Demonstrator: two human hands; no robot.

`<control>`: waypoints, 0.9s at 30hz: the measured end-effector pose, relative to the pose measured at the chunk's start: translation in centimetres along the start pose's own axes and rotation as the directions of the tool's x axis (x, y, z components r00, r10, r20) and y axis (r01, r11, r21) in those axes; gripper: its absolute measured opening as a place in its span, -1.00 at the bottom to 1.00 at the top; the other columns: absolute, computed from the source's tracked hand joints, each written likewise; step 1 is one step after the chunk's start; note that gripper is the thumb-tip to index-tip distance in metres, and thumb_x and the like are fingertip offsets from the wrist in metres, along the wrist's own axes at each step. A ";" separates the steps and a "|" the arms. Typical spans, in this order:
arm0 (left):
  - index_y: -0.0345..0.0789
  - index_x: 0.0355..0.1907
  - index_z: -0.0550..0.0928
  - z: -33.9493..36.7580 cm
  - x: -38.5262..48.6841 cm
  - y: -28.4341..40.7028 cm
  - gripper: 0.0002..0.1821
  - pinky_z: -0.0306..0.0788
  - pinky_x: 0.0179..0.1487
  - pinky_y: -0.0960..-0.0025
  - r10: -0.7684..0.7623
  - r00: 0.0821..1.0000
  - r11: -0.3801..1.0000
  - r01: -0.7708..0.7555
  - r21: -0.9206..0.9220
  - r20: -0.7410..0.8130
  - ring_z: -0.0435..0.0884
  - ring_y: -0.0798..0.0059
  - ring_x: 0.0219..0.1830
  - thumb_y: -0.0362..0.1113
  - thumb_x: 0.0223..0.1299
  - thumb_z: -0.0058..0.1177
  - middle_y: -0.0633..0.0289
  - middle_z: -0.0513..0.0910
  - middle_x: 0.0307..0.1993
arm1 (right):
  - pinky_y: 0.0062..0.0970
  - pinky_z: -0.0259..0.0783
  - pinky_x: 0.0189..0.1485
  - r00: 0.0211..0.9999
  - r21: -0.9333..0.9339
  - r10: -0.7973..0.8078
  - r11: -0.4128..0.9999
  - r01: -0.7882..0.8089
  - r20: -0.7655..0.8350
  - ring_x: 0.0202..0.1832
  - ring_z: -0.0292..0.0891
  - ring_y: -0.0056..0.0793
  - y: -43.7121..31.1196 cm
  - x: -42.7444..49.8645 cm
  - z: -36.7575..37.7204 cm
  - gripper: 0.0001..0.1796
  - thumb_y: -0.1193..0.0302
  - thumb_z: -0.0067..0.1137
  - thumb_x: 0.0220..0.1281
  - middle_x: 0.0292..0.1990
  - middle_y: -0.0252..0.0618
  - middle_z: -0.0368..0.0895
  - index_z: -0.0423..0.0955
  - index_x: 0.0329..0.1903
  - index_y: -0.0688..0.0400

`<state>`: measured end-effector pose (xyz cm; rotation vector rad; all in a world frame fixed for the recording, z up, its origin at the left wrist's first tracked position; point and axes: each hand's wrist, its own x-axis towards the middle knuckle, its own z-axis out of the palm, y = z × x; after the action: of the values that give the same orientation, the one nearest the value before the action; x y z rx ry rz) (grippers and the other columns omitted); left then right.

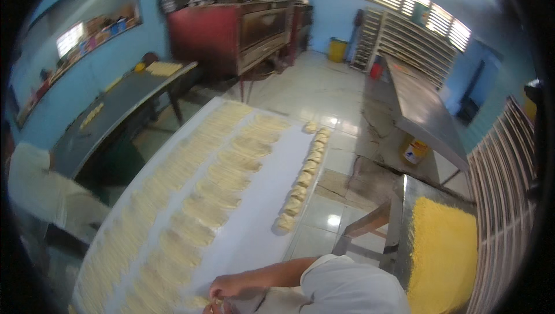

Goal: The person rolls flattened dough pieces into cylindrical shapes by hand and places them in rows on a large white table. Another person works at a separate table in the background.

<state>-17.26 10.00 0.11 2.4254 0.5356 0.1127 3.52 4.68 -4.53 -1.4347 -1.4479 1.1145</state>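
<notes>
My right hand (223,286) reaches in from a white sleeve at the bottom edge, its fingers bent around a small pale piece of dough (219,301). Just below it, my left hand (215,309) shows only in part, cut off by the frame; its grip is unclear. Both hands are close together over the white tabletop (256,205). Flattened, overlapping dough strips (206,210) run away from them in a long row. A second row of thin dough strips (160,186) lies to its left. Rolled dough pieces (305,178) line the right edge, with one roll (310,127) beside the far end.
A metal tray of yellow crumbs (442,253) stands at the right, before slatted racking (503,175). Beyond is a metal table (420,93). On the left, a person in a pale shirt (56,192) is by a dark table (117,101). A red oven (204,32) stands behind.
</notes>
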 end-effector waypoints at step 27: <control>-0.29 0.02 0.59 0.7 2.3 -0.6 -0.57 0.45 0.08 0.06 -0.226 0.776 0.974 0.185 -0.129 -0.589 0.57 0.02 0.00 -0.25 0.11 0.38 0.10 0.67 -0.05 | -0.37 0.52 -0.04 0.948 -0.462 -0.062 0.862 0.209 0.312 -0.09 0.62 -0.28 -3.3 5.2 -7.0 -0.63 0.25 0.44 0.16 -0.07 -0.20 0.62 0.63 0.04 -0.04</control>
<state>-15.23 10.92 -0.91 2.2173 1.0586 0.8184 9.03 10.38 0.42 -1.5127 -2.1269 0.9275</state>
